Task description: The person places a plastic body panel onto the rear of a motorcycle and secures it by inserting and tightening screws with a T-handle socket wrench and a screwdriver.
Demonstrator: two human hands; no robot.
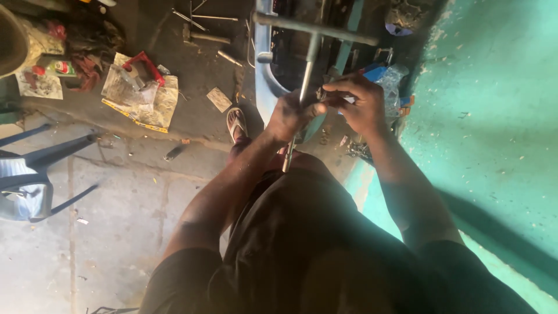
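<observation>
Far left on my feed, a grey plastic chair (pixel 26 186) sits on the concrete floor (pixel 122 215), legs splayed toward the middle. Above it, crumpled papers (pixel 142 96) lie spread on the dark ground with a red-handled tool (pixel 145 63) on top of them, and a hammer (pixel 203 37) plus a few loose metal rods (pixel 192 20) rest further up. Coming across, I see a foot in a sandal (pixel 236 123) planted just beside the bluish-grey vehicle panel (pixel 264 87). Now the centre: my left hand (pixel 290 113) is wrapped tight around the shaft of a T-handle wrench (pixel 305 75), whose long steel shaft runs from the crossbar at the top down toward the dark shorts (pixel 290 232). The shaft stands in front of the panel, between both hands. My right hand (pixel 360 104) is just beside it, fingers pinched narrowly on a small metal piece at the shaft; I cannot tell exactly what that piece is. Behind the right hand sits a clear plastic bag (pixel 392 81) with something blue in it, and to the right rises a scuffed green wall (pixel 494 116).
</observation>
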